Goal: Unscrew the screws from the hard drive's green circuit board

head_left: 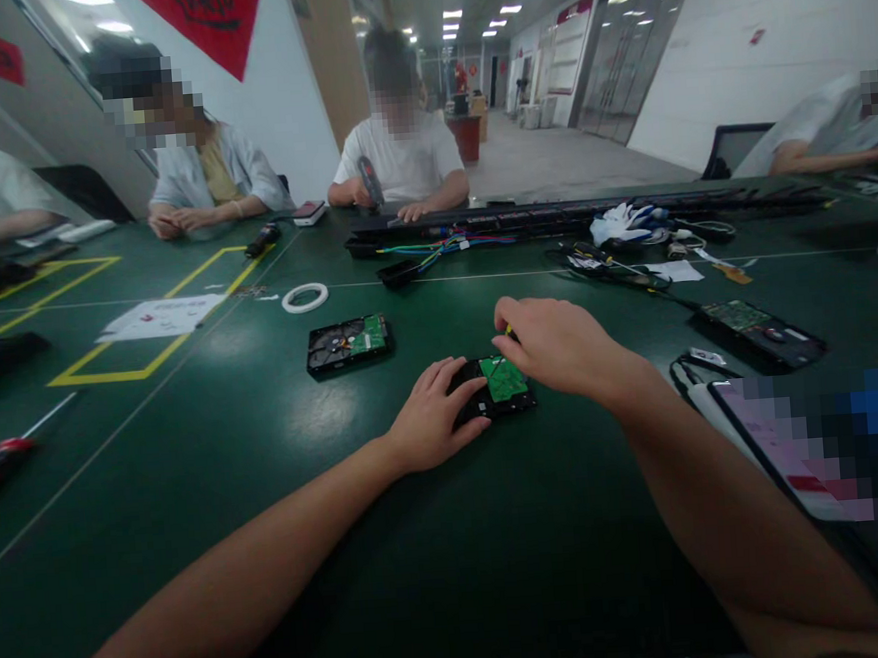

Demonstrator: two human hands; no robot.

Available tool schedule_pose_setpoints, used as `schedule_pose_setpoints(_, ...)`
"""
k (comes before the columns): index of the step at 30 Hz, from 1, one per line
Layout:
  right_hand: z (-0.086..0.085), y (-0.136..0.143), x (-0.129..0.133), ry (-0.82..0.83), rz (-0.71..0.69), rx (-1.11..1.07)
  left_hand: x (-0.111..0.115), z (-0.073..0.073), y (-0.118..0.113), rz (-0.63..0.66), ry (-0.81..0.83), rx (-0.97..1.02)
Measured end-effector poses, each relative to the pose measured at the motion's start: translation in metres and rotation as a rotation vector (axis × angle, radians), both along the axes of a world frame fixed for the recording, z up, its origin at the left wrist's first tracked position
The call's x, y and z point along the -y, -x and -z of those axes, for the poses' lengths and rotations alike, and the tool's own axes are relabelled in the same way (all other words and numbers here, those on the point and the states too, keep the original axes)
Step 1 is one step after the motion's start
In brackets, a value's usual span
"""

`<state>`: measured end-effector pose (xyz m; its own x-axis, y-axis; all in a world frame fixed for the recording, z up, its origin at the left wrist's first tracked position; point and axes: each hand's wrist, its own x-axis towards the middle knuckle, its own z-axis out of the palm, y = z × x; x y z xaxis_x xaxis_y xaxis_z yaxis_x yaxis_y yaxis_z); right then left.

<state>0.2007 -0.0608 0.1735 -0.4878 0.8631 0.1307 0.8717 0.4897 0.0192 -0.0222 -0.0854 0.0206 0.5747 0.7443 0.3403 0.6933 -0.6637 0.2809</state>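
Note:
A hard drive point(507, 382) lies on the green table point(349, 546) with its green circuit board facing up. My left hand point(430, 422) holds it down from the left, thumb along the near edge and fingers over the black casing. Above the board, my right hand point(560, 346) is closed around a small screwdriver point(510, 333) with some yellow on its handle. Its thin shaft points down at the circuit board; the exact contact point is too small to make out. Most of the handle is hidden in my fingers.
Other hard drives lie at left point(350, 343) and right point(759, 332). A tape roll point(306, 298), paper sheet point(156, 317) and red-black screwdriver point(2, 468) are to the left. Cables point(434, 254) and gloves point(627, 224) lie farther back. A tablet-like device point(778, 446) sits right. Several people sit around.

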Motion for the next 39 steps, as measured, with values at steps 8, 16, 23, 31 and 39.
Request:
schedule_pose_setpoints(8,0.003,-0.006,-0.004,0.117,-0.256,-0.126,0.000,0.001,0.000,0.000,0.006,0.001)
schedule_pose_setpoints(16,-0.004,0.001,0.005,0.064,-0.014,-0.032,0.000,0.001,0.000,0.004,-0.005,-0.012)
schedule_pose_setpoints(23,-0.005,-0.003,0.003,0.119,-0.090,-0.113,0.000,0.000,0.001,0.007,0.004,-0.011)
schedule_pose_setpoints(31,-0.007,0.002,0.006,0.075,0.034,-0.003,0.001,-0.002,-0.001,0.002,-0.004,0.009)
schedule_pose_setpoints(39,-0.004,-0.002,0.005,0.063,-0.128,0.030,0.001,-0.002,0.000,-0.008,0.006,-0.013)
